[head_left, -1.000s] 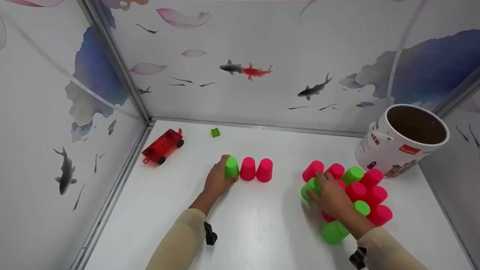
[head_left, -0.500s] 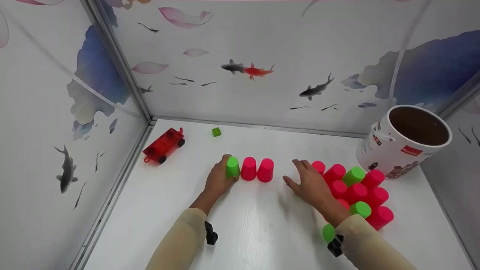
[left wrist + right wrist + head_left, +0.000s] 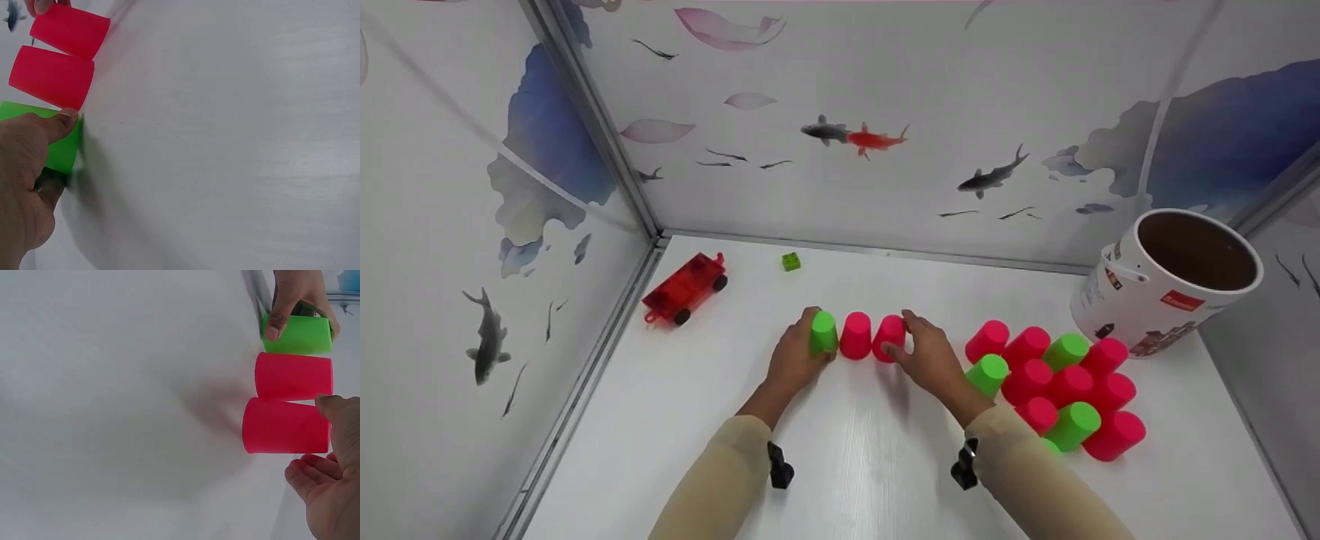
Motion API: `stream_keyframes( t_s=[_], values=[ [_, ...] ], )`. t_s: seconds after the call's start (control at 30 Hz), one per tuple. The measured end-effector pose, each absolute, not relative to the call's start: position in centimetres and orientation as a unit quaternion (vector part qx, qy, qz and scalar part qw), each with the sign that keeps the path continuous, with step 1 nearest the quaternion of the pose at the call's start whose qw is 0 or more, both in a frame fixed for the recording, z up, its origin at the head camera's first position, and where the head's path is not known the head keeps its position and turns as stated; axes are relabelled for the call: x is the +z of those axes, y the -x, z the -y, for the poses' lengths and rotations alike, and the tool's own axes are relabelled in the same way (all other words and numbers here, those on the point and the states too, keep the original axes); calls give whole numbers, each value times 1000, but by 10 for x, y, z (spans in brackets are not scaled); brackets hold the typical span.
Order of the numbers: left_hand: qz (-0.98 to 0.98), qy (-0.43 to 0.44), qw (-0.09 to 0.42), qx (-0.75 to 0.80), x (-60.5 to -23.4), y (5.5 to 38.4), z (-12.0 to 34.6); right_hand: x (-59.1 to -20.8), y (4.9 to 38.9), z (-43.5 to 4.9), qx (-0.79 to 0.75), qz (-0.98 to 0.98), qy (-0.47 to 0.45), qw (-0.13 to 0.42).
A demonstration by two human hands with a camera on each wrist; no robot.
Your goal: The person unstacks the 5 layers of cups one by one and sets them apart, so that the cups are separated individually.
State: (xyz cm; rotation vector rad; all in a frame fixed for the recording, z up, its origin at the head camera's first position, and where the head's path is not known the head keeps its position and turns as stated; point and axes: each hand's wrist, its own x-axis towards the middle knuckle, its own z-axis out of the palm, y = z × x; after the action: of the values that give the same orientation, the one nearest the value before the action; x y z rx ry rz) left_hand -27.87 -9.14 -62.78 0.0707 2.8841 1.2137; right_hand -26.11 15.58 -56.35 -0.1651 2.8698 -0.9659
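Three upside-down plastic cups stand in a row near the middle of the table. My left hand [image 3: 797, 352] grips the green cup [image 3: 823, 334] at the row's left end, its thumb on the near side. Beside that cup stands a pink cup [image 3: 856, 336], and a second pink cup [image 3: 889, 337] ends the row. At this last cup is my right hand [image 3: 934, 356], the thumb touching it and the fingers loosely spread along its other side. In the right wrist view the right fingers [image 3: 306, 477] show a narrow gap from the cup.
Several pink and green cups [image 3: 1071, 382] stand clustered at the right, partly behind my right forearm. A white bucket [image 3: 1140, 307] is at the back right. A red toy wagon [image 3: 686, 289] and a small green block [image 3: 790, 262] lie at the back left.
My right hand has let go of a green cup by the cluster and moved left to the row's rightmost pink cup. The left hand keeps its hold on the green cup.
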Motion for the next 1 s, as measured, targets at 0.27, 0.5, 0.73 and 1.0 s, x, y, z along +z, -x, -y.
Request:
stream_keyframes(
  t_s=[0.27, 0.5, 0.73, 1.0],
  values=[
    [-925, -21, 5, 380, -627, 279, 93, -570, 268, -146, -334, -939, 63, 50],
    [-922, -16, 10, 386, -627, 278, 93, -569, 263, -153, -346, -935, 60, 51],
    [-924, -17, 13, 382, -625, 278, 92, -560, 237, -173, -333, -939, 72, 44],
    [-923, -12, 15, 383, -626, 277, 92, -546, 199, -210, -283, -950, 119, 51]
  ],
)
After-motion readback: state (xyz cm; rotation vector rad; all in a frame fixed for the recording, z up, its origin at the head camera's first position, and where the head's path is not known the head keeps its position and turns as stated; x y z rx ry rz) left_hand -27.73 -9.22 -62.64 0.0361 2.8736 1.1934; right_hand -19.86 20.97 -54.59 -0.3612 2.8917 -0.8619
